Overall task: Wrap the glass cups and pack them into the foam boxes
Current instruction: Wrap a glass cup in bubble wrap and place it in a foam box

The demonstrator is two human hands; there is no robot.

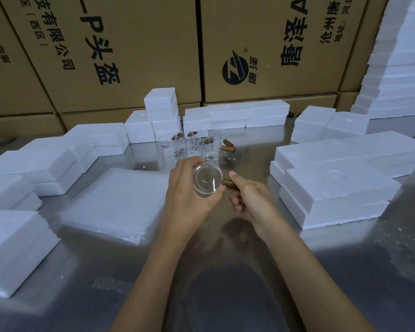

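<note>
My left hand curls around a glass cup, its mouth tipped toward me, while my right hand grips its wooden handle. More cups stand just beyond my hands. Bubble wrap lies left of them on the worktop; foam boxes sit to the right.

Two bare forearms reach forward from the bottom edge and converge toward the middle. The left hand is turned palm inward, its fingers and thumb curled around the body of a clear glass cup (the cup's round opening faces the viewer). The right hand sits just beside it, thumb raised on top and fingers curled under, gripping the cup's brown wooden handle.
</note>
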